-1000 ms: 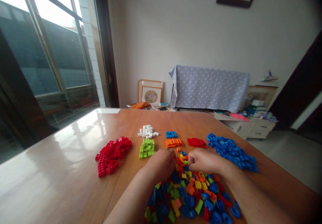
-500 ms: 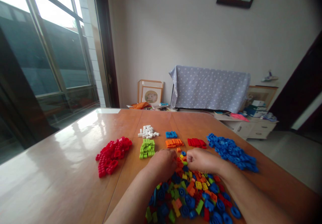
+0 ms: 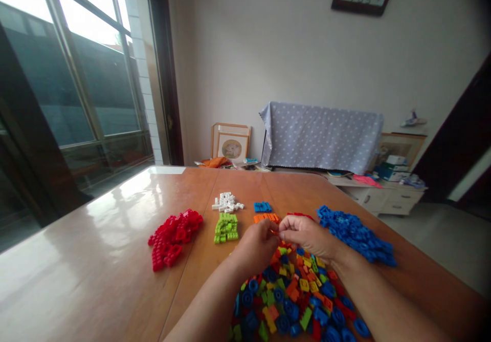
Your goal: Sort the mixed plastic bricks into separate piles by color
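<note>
My left hand [image 3: 260, 242] and my right hand [image 3: 307, 235] meet fingertip to fingertip above the far edge of a mixed pile of toy building bricks [image 3: 291, 291]. Both have curled, pinched fingers; a speck of orange-red shows by the tips, but what they hold is too small to make out. Just beyond them lies a row of orange bricks [image 3: 264, 218], partly covered by my left fingers. Behind that sits a small group of blue bricks [image 3: 262, 207]. My right hand hides most of a row of red bricks [image 3: 299, 214].
On the wooden table [image 3: 115, 239], a red brick pile [image 3: 174, 237] lies left, with lime-green bricks [image 3: 226, 228] and white bricks [image 3: 227, 201] nearer the middle. A large blue brick pile [image 3: 355, 237] spreads at right. A cloth-covered object [image 3: 322, 134] stands behind the table.
My hands have come together and moved slightly away from me, from the pile's far part toward the orange row. They were apart before, with small bricks visible between them.
</note>
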The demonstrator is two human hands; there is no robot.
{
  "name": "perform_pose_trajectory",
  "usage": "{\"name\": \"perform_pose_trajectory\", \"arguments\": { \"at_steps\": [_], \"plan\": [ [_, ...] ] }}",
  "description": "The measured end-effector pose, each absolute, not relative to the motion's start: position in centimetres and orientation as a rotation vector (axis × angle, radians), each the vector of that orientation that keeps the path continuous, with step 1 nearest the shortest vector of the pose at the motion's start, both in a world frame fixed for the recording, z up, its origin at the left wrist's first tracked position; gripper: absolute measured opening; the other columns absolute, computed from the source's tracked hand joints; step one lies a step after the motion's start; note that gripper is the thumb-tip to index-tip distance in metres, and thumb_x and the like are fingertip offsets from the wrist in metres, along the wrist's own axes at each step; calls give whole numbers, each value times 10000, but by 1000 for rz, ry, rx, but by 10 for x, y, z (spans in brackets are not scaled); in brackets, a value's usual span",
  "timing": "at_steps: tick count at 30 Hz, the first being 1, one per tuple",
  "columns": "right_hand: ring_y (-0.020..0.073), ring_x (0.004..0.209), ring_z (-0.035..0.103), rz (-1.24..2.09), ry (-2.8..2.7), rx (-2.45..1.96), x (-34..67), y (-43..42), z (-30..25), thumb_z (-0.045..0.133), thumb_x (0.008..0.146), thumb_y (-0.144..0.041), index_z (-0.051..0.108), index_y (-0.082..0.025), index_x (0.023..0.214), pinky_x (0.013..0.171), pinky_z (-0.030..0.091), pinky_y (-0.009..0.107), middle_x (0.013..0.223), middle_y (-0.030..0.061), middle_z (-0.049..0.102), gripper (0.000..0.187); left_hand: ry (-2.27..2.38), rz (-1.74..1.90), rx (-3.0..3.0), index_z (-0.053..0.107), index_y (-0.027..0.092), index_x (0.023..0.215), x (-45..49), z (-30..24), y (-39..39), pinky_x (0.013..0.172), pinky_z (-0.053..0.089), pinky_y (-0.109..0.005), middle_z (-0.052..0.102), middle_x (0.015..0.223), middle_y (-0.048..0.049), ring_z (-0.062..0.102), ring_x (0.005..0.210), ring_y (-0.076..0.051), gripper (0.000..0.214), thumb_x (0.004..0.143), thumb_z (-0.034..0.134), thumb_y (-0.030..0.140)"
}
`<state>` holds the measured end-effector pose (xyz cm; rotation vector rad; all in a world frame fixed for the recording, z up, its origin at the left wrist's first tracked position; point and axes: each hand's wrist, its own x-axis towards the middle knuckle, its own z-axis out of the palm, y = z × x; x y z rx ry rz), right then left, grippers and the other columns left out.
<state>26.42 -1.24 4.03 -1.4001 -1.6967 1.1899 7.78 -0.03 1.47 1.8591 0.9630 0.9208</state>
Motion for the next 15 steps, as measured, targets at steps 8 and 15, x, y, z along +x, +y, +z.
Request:
{"name": "perform_pose_trajectory", "arguments": {
  "at_steps": [8, 15],
  "plan": [
    [119, 713, 523, 1018, -1770, -1264, 254, -12, 35, 679, 795, -297, 599, -175, 900, 627, 411, 219, 775, -19, 576, 180, 940, 1041, 1468, 566, 158, 857, 82, -2, 13, 554, 373, -203, 626, 703, -6, 557, 620, -114, 91, 792, 588, 219],
    [115, 647, 537, 884, -1788, -1464, 263, 3, 31, 645, 760, -266, 643, -170, 967, 569, 389, 205, 719, -26, 603, 228, 963, 1029, 1455, 610, 153, 965, 80, 4, 13, 522, 350, -198, 647, 736, -8, 539, 593, -104, 204, 787, 621, 251]
  ]
}}
